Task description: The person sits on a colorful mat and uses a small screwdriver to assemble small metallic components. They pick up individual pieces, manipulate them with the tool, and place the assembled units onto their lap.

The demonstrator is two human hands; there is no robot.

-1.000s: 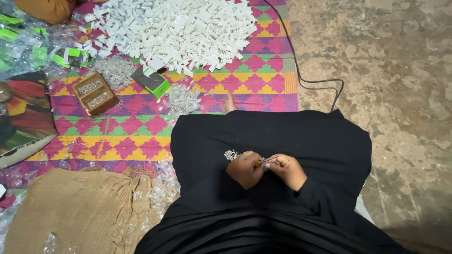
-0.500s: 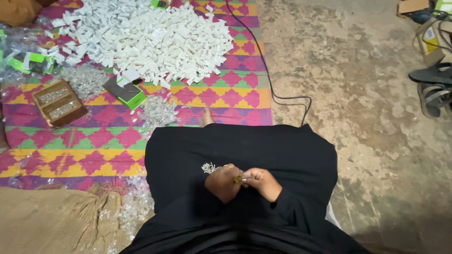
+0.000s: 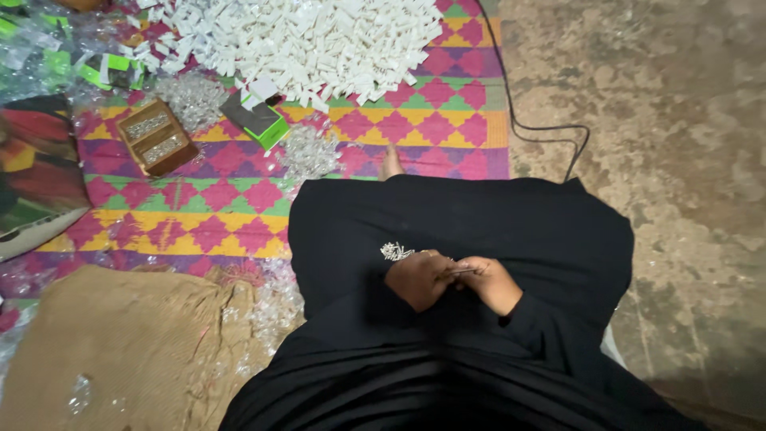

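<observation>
I see my left hand [image 3: 418, 279] and right hand [image 3: 488, 283] meet on my black lap [image 3: 479, 223], pinching a thin pin [image 3: 463, 272] between their fingertips. Small silvery bits [image 3: 394, 251] lie just beside. Bright mat [image 3: 223, 199] and white heap [image 3: 307, 40] ahead, concrete floor [image 3: 662, 120] on the right.

Rough mottled concrete floor [image 3: 678, 120], patterned pink-and-yellow woven mat [image 3: 199, 207] on it, dim light.

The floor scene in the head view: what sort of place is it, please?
Probably an informal home workshop for small handwork: a large heap of small white pieces lies on a colourful woven mat over a bare rough floor.
</observation>
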